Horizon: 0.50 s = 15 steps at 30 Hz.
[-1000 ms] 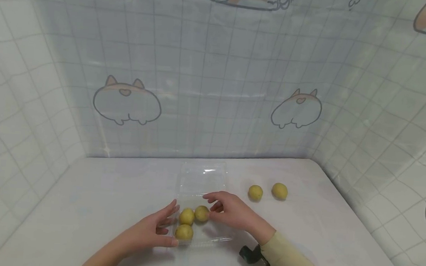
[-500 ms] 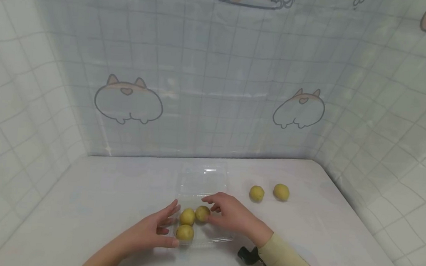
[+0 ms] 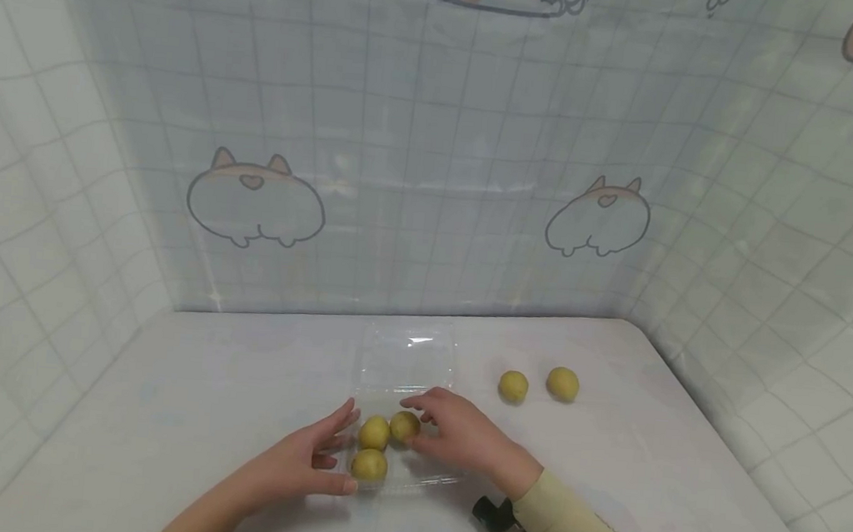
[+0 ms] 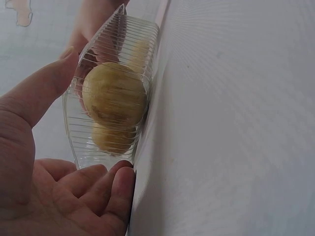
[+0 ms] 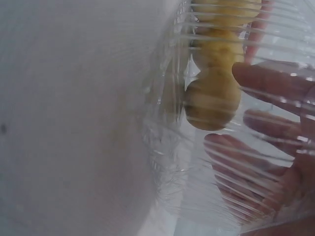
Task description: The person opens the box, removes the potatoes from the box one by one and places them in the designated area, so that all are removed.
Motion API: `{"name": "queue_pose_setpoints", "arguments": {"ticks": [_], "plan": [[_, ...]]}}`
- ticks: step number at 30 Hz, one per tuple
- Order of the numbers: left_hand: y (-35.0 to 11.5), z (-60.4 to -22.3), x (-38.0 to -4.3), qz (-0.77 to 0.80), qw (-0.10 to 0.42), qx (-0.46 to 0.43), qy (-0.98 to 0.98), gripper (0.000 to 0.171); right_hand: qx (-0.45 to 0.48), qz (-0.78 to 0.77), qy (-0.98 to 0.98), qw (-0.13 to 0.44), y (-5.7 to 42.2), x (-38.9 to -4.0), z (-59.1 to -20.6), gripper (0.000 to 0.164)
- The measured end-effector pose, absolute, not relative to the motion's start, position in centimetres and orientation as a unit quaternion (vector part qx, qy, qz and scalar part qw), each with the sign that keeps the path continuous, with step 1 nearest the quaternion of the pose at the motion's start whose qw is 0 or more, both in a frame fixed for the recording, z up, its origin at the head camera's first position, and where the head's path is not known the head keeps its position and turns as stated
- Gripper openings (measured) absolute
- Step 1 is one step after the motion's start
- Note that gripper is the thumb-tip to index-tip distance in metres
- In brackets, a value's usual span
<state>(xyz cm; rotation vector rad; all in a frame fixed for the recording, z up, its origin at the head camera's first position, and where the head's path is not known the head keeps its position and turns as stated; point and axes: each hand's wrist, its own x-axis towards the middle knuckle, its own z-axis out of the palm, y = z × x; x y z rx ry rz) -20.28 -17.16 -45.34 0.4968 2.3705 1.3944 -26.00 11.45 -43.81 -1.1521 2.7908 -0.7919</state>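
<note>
A clear plastic clamshell container [image 3: 425, 479] lies with its lid [image 3: 407, 360] folded back. Three yellow, lemon-like fruits are inside: a near one [image 3: 369, 465], one behind it [image 3: 374, 433] and a browner one [image 3: 404, 425] to the right. My left hand [image 3: 302, 461] holds the container's left side, thumb at the near corner, fingers farther back; in the left wrist view the scuffed near fruit [image 4: 115, 93] shows through the ribbed wall. Over the container, my right hand [image 3: 461, 436] has its fingers spread beside the browner fruit. Whether they touch it, I cannot tell.
Two more yellow fruits, a rounder one [image 3: 513, 386] and an oval one [image 3: 563, 384], lie right of the lid on the white table [image 3: 253, 369]. A dark device [image 3: 493, 515] sits under the right wrist. Grid-patterned curtains [image 3: 428, 241] stand around the table.
My right hand has shifted slightly left and toward me, staying beside the browner fruit. The left hand, the container and the fruits have hardly moved.
</note>
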Motion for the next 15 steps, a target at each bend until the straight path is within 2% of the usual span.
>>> {"name": "queue_pose_setpoints", "arguments": {"ticks": [15], "plan": [[-17.02,-45.65,-20.01,0.485,0.166,0.171,0.842,0.104,-0.398,-0.202,0.895,-0.002,11.22,-25.5,-43.85,0.041]]}}
